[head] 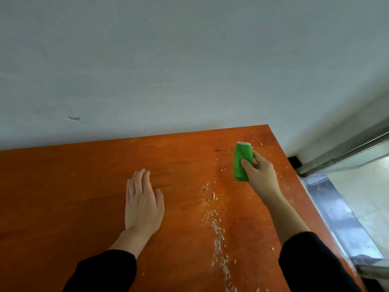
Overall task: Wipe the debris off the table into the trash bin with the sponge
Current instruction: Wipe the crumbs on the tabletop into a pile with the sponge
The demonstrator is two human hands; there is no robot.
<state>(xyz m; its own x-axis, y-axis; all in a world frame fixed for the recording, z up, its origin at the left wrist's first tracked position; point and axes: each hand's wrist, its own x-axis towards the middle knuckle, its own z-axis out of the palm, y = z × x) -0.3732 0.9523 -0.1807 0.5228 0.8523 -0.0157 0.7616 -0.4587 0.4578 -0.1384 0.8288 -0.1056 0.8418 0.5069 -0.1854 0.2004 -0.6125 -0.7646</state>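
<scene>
A green sponge (242,160) with a white underside stands on edge on the orange-brown wooden table (88,186), near its far right corner. My right hand (262,172) grips the sponge from the right side. A ragged line of pale debris crumbs (217,230) runs from the middle of the table down to the near edge, with scattered bits around the sponge. My left hand (143,204) lies flat, palm down, on the table left of the crumbs, holding nothing. The trash bin is not in sight.
A grey wall (168,60) rises directly behind the table. Past the table's right edge lie a shiny blue-grey sill (341,216), a metal door track (347,152) and a pale floor (368,190) below.
</scene>
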